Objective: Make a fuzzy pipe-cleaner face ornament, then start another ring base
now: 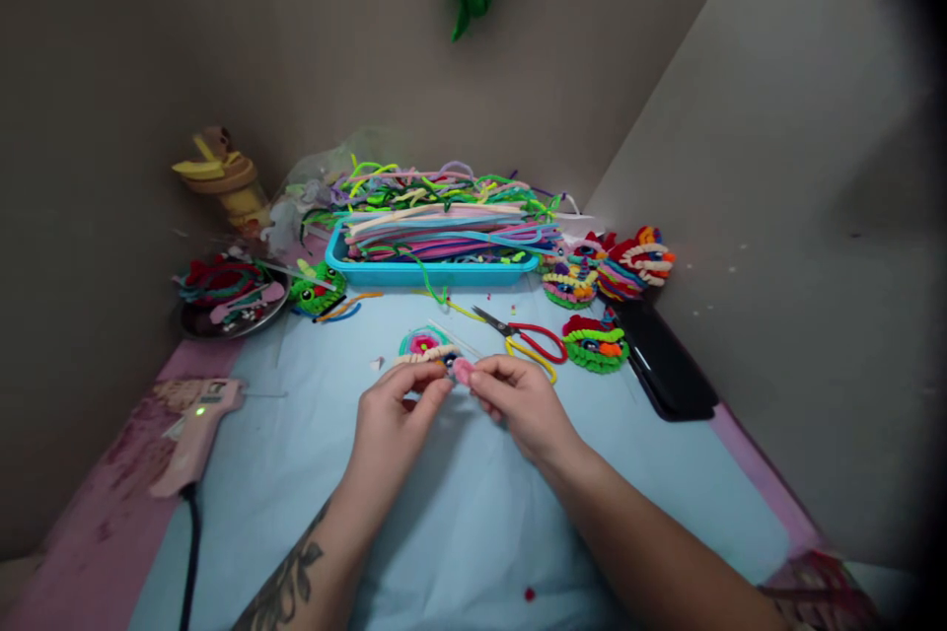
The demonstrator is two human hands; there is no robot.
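Note:
Between my two hands, over the middle of the table, is a small pink fuzzy piece (463, 372) that looks like coiled pipe cleaner. My right hand (522, 404) pinches it between thumb and fingers. My left hand (403, 414) is closed in a pinch just left of it; what its fingertips hold is hidden. Right behind my hands lies a fuzzy piece with a teal and pink spiral (425, 344), beside a cream strip and a dark eye, partly covered by my fingers. Scissors (510, 327) with red and yellow handles lie open behind my right hand.
A blue tray (436, 273) of pipe cleaners stands at the back. At left are a pink glue gun (198, 439) with a lit green light and a metal bowl (233, 323). At right lie a green fuzzy bird face (596, 347) and a black phone-like slab (666, 365).

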